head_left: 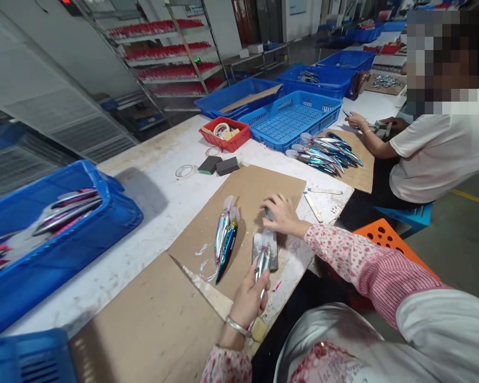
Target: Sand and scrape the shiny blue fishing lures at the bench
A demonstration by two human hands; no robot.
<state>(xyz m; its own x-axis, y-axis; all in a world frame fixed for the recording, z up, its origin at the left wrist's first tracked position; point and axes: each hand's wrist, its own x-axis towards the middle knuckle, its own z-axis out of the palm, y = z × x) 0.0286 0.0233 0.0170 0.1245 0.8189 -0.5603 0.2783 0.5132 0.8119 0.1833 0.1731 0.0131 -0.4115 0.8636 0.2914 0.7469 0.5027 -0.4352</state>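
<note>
Your left hand (250,295) grips a silver lure (263,263) against the gray block (274,261); your right hand (281,214) curls over something gray, grip unclear. Left of them, two lures (226,242) flank open cardboard (259,186); the surface's (293,260) edge runs close on the right.

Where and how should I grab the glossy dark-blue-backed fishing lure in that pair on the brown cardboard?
I'd pinch the glossy dark-blue-backed fishing lure across its body near the tapered end, thumb and finger coming from above. That end juts past the slim silver lure beside it, so both flanks look easier to reach.
</note>
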